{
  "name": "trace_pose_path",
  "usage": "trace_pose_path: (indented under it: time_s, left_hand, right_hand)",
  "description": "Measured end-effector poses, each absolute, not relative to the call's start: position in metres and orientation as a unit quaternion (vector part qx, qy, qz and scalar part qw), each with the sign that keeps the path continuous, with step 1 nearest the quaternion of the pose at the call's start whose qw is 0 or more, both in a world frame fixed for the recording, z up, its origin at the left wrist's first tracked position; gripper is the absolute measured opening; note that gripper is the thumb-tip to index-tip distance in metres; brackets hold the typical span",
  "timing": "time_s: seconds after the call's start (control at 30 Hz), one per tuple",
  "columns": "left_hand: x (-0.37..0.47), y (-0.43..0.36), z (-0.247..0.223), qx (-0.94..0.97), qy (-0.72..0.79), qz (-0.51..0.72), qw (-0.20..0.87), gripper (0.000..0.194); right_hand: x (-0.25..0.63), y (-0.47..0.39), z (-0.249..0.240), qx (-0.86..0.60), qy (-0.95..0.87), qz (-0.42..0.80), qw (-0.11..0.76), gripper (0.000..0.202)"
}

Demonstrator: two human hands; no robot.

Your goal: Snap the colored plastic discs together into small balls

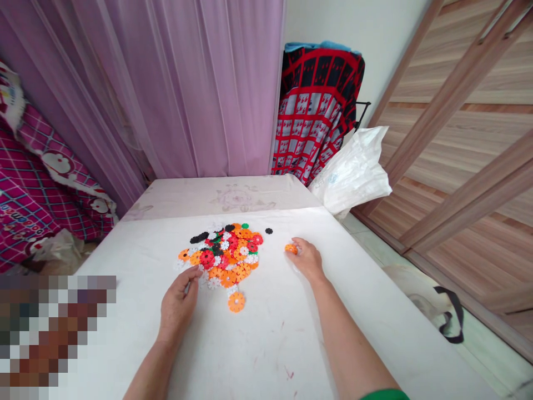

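A heap of notched plastic discs [228, 253] in orange, red, white, black and green lies on the white-covered table. My right hand [307, 258] is off to the right of the heap, its thumb and fingers closed on an orange notched disc [290, 249]; whether more than one is in its grip I cannot tell. At the heap's lower left edge, my left hand [181, 294] has its fingertips drawn together against the white discs [203, 278]; what they pinch is hidden. A single orange disc [236, 302] lies at the near side, and a black disc [268, 231] sits apart at the far right.
The white tablecloth [250, 355] has small reddish marks. Beyond the table hangs a purple curtain [208, 83]. A white plastic bag [353, 172] stands at the far right corner, beside a red patterned cloth [308, 116]. Wooden cabinet doors [449, 128] line the right.
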State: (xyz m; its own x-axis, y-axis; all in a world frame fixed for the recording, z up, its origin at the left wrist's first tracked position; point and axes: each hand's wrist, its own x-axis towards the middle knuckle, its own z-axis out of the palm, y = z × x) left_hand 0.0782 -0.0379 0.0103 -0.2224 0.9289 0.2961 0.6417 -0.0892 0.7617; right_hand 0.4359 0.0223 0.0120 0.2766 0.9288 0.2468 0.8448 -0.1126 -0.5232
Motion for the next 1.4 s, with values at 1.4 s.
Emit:
trace_pose_path:
  time_s: [1.4]
  left_hand:
    - [0.084, -0.04, 0.018, 0.623, 0.634, 0.429, 0.159, 0.028]
  right_hand:
    - [0.303, -0.068, 0.031, -0.499, -0.821, 0.082, 0.267, 0.016]
